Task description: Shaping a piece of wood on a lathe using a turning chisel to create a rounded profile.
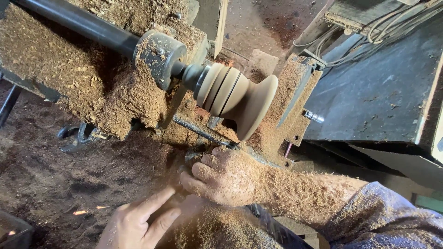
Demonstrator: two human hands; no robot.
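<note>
A sawdust-heaped lathe (115, 87) carries a pale turned wooden piece (235, 99) on its spindle, long axis running from upper left to lower right, flared end toward the tool rest (295, 101). Below it the right hand (226, 177), coated in shavings, is curled tight, seemingly around a tool handle mostly buried in dust. The left hand (138, 221) lies loosely open, fingers extended beside the right, gripping nothing.

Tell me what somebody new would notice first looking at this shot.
First the pale turned wooden piece at centre, ridged and flared, mounted on the lathe's dark shaft. Next the sawdust heaped over the machine at upper left and coating the right hand just below the wood. The left hand, cleaner, sits at the bottom edge with fingers extended.
</note>
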